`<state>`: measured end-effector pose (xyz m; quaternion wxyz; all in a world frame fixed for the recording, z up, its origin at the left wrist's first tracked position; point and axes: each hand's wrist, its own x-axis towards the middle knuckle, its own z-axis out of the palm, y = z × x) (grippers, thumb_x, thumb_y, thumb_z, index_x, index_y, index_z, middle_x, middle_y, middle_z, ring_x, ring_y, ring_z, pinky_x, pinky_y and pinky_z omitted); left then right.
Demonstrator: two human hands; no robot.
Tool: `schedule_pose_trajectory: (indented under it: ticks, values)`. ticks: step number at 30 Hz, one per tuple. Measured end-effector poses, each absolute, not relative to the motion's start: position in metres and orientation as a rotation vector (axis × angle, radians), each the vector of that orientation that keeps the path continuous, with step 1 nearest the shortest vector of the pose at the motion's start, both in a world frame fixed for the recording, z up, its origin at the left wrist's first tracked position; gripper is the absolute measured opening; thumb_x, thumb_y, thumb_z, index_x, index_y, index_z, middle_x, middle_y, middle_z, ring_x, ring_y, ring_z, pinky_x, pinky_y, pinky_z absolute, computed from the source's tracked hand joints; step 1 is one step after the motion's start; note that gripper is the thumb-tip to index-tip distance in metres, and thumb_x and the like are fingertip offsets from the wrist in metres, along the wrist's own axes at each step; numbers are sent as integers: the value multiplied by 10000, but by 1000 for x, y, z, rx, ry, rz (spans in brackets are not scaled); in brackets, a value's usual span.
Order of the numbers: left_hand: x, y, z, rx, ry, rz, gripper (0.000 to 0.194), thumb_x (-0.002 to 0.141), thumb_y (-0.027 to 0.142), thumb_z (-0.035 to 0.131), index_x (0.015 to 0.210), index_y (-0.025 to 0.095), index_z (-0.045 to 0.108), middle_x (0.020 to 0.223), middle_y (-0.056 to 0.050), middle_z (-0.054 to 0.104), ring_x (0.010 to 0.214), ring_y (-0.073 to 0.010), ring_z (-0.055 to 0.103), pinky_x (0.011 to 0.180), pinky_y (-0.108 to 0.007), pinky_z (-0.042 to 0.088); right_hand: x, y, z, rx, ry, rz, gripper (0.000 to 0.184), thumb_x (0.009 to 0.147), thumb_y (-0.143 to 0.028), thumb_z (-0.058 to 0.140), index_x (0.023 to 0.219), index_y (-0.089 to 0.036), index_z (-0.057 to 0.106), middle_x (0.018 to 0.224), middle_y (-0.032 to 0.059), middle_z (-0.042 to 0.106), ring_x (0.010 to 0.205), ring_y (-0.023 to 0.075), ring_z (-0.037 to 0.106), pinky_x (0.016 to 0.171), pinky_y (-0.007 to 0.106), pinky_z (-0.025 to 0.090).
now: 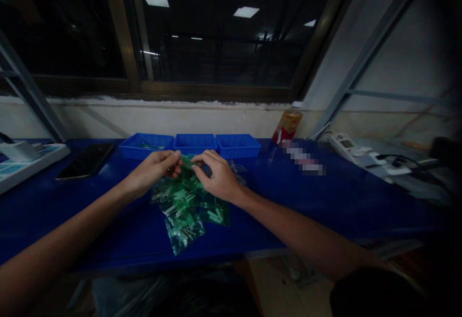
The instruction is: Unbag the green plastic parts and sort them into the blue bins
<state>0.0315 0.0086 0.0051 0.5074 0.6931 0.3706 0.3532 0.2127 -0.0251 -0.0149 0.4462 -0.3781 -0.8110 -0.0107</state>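
Above a heap on the table, my left hand (159,167) pinches the left edge of a small green plastic bag (187,161) between thumb and fingers. On the bag's other side, my right hand (219,176) has its thumb and curled fingers closed at the edge. Beneath both hands lies a pile of green-tinted clear bags (185,228) with small pale strips and metal-looking pieces in them. One separate green bag (215,212) rests at the pile's right side. What the bag in my hands contains is too dim to make out.
Along the wall stand three blue trays (238,149); the left one holds some greenish pieces. A phone (86,160) and power strip (34,160) lie left. A bottle (288,125) stands at the back right, near more plugs and cables (375,160). The blue table (119,240) ends in front of me.
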Motion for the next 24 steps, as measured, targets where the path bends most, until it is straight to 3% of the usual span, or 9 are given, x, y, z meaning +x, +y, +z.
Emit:
schedule_pose_trajectory:
  ticks: [6, 11, 24]
  values:
    - [31, 7, 4, 1982, 931, 969, 305, 766, 447, 539, 707, 152, 490, 617, 26, 491, 567, -100, 477, 552, -225, 369, 213, -26, -14, -924, -1976, -53, 117, 808, -145, 446, 824, -184, 555, 757, 22, 566, 776, 146, 516, 713, 297, 423]
    - [31, 6, 5, 2085, 991, 1079, 246, 755, 395, 560, 796, 161, 497, 739, 12, 513, 658, -109, 493, 602, -230, 379, 213, -26, -14, -896, -1973, -63, 120, 814, -149, 445, 830, -171, 562, 756, 27, 570, 775, 142, 518, 714, 292, 424]
    - [30, 5, 8, 2122, 873, 1000, 219, 784, 366, 511, 796, 149, 538, 763, -18, 547, 735, -140, 515, 645, -241, 403, 212, -27, -13, -873, -1960, -49, 122, 815, -151, 446, 821, -178, 565, 753, 23, 579, 765, 138, 529, 717, 293, 426]
